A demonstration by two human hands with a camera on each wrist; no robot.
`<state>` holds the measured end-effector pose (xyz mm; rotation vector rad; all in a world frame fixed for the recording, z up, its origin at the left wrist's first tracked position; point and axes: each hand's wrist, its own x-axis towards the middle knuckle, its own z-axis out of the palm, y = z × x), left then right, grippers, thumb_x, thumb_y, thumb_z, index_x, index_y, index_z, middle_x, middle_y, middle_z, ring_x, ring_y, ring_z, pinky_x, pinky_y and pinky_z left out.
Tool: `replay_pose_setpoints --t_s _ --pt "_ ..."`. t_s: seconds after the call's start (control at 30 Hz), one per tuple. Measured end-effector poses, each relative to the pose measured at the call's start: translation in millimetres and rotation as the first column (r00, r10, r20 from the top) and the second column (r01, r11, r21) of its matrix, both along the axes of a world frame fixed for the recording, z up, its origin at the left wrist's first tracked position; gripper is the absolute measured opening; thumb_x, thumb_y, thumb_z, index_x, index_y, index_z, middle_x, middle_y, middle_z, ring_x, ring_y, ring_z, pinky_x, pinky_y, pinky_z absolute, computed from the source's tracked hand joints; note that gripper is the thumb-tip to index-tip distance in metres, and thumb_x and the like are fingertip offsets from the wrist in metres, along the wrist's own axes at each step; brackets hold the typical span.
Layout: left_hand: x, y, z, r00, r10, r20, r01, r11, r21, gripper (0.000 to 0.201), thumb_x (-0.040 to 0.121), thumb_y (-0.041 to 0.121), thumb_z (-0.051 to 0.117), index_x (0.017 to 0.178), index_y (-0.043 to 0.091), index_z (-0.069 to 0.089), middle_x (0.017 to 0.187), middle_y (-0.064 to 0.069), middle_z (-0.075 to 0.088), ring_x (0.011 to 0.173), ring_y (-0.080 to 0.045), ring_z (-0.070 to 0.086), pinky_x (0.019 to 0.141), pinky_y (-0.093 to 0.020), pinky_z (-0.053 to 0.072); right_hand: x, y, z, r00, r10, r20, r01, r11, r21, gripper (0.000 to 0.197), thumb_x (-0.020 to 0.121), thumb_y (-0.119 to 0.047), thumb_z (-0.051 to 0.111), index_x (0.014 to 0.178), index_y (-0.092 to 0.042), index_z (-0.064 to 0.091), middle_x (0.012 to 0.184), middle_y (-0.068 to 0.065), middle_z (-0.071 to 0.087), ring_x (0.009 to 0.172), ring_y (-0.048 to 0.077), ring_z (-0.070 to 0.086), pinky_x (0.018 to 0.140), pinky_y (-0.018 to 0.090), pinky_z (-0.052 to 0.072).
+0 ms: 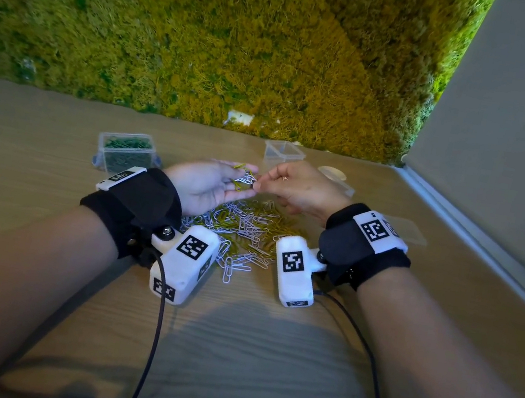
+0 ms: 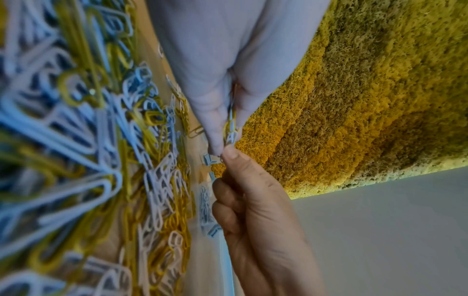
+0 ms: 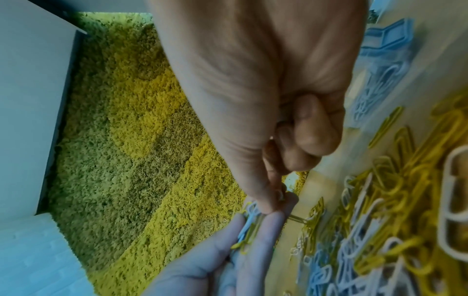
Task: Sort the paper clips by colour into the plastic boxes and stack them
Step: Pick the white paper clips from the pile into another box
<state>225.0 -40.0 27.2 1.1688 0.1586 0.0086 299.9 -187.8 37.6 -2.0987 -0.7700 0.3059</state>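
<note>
Nearest us, the loose pile of white and yellow clips [image 1: 242, 230] lies spread on the bench [image 1: 246, 352] between the 2 wrists, low and flat, likely so single colours can be spotted and plucked out.

Just above the pile, the left hand [image 1: 208, 182] is turned palm up with its fingers nearly straight, serving as a little tray: a small bunch of clips [image 1: 245, 178], white ones mixed with yellow, lies across the fingers, carried rather than clenched. That keeps them off the heap and within easy reach.

Meeting it, the right hand [image 1: 294, 188] has thumb and forefinger pinched tight on 1 clip at the edge of that bunch, the other fingers curled under out of the way. My read: it is picking a single clip out of the bunch, or adding 1 to it; I cannot tell which.

Further back on the left, the box of green clips [image 1: 127, 150] stands packed, so green looks finished. Behind the right hand sits an empty clear box [image 1: 283, 152], open-topped, presumably waiting for the next colour. A flat clear lid [image 1: 411, 234] lies at the right.
</note>
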Motion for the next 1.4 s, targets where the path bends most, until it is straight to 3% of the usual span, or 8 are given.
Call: replay_pose_setpoints --t_s 0.17,0.33,0.47,0.63,0.8,1.0,1.17,1.4 --pt "-0.5 5.1 1.3 0.999 0.028 -0.021 -0.030 0.992 -0.119 0.021 0.099 0.001 0.035 0.107 -0.002 0.055 0.102 -0.022 0.062 0.088 -0.025 0.065 0.073 -0.031 0.056 3.6 -2.8 7.5 0.981 -0.031 -0.191 0.077 0.968 0.239 0.017 0.094 -0.016 0.049 0.078 -0.019 0.045 0.058 -0.006 0.036 0.044 0.007 0.027 0.037 0.016 0.017" --pt "-1.5 5.7 2.9 1.000 0.000 0.000 0.000 0.987 -0.163 0.022 0.099 0.003 0.036 0.110 -0.004 0.054 0.102 -0.023 0.063 0.079 -0.026 0.070 0.074 -0.032 0.057 6.5 -8.1 12.5 0.752 0.295 -0.590 0.167 0.781 0.602 0.011 0.073 -0.015 0.046 0.081 -0.008 0.048 0.066 0.006 0.048 0.042 0.009 0.030 0.031 0.018 0.021" --pt "-2.1 1.6 5.7 1.000 -0.027 0.002 0.027 0.985 -0.170 0.021 0.100 0.002 0.033 0.105 -0.005 0.052 0.103 -0.026 0.061 0.079 -0.028 0.070 0.074 -0.036 0.055 -1.3 -6.7 10.1 0.889 0.204 -0.410 -0.018 0.910 0.414 0.010 0.092 -0.007 0.053 0.099 -0.010 0.060 0.067 -0.003 0.047 0.043 0.002 0.027 0.033 0.013 0.018" --pt "-2.3 -1.5 5.9 0.998 -0.067 0.001 0.066 0.980 -0.188 0.023 0.100 0.003 0.034 0.118 -0.008 0.045 0.131 -0.032 0.047 0.120 -0.034 0.052 0.080 -0.040 0.051 -6.5 -0.3 4.3 0.986 0.091 -0.137 -0.060 0.975 0.216 0.019 0.083 -0.013 0.072 0.101 -0.011 0.066 0.053 -0.011 0.045 0.041 0.002 0.030 0.035 0.016 0.019" --pt "-4.4 -2.0 7.2 0.991 -0.130 -0.011 0.124 0.968 -0.216 0.029 0.101 0.009 0.034 0.118 -0.011 0.046 0.117 -0.034 0.055 0.106 -0.037 0.060 0.084 -0.041 0.050 -12.5 0.3 7.4 0.997 0.077 0.016 -0.078 0.978 0.192 0.001 0.090 -0.011 0.063 0.091 -0.011 0.063 0.043 -0.016 0.047 0.035 -0.003 0.042 0.034 0.014 0.022" --pt "-4.1 8.2 7.2 0.995 -0.097 -0.006 0.091 0.948 -0.304 0.036 0.100 0.010 0.029 0.125 -0.008 0.049 0.122 -0.036 0.054 0.104 -0.038 0.062 0.086 -0.042 0.052 4.7 -4.0 16.9 0.839 0.217 -0.499 0.129 0.812 0.569 0.024 0.092 -0.012 0.025 0.074 -0.019 0.039 0.055 -0.006 0.033 0.038 0.005 0.023 0.032 0.017 0.012" --pt "-5.3 3.4 8.5 0.996 -0.088 0.006 0.086 0.946 -0.314 0.036 0.093 -0.004 0.022 0.118 -0.011 0.048 0.110 -0.034 0.057 0.082 -0.040 0.069 0.073 -0.040 0.058 7.7 0.4 11.2 0.677 0.300 -0.672 0.252 0.763 0.595 0.031 0.101 -0.022 0.027 0.075 -0.013 0.042 0.063 0.003 0.042 0.035 0.006 0.030 0.026 0.016 0.021" --pt "-4.2 1.2 3.8 0.997 -0.071 -0.012 0.069 0.990 -0.121 0.033 0.096 -0.007 0.024 0.117 -0.003 0.049 0.116 -0.025 0.057 0.102 -0.028 0.060 0.079 -0.036 0.054 -5.2 -1.5 1.2 0.986 0.005 -0.164 0.028 0.979 0.200 0.013 0.090 -0.011 0.063 0.103 -0.010 0.063 0.053 -0.009 0.046 0.039 0.003 0.029 0.034 0.015 0.020"
